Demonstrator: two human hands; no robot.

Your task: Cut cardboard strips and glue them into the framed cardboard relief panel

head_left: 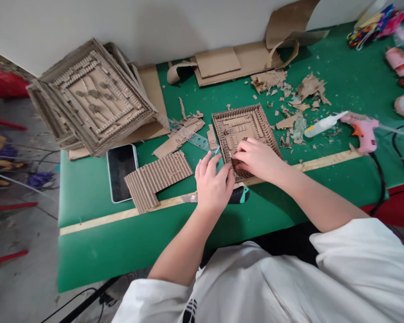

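A square cardboard tray [269, 130] with corrugated walls lies in front of me, with ridged strips fixed to its floor. My right hand [252, 157] reaches into its near part, fingers bent and pressed down; what they grip, if anything, is hidden. At the tray's near left corner is my left hand [215, 181], fingers spread and its tips by the wall. Just below the tray, a utility knife [239, 195] with a black and teal handle lies partly behind my left hand. Left of that hand is an L-shaped piece of corrugated cardboard [158, 177].
Finished-looking cardboard panels [97, 98] are stacked at the left, near a phone [122, 172]. A clear ruler [197, 140] lies under scraps. On the right are a pink glue gun [365, 131], a white bottle [323, 125] and torn cardboard bits [311, 87]. Flat cardboard [218, 63] leans at the back.
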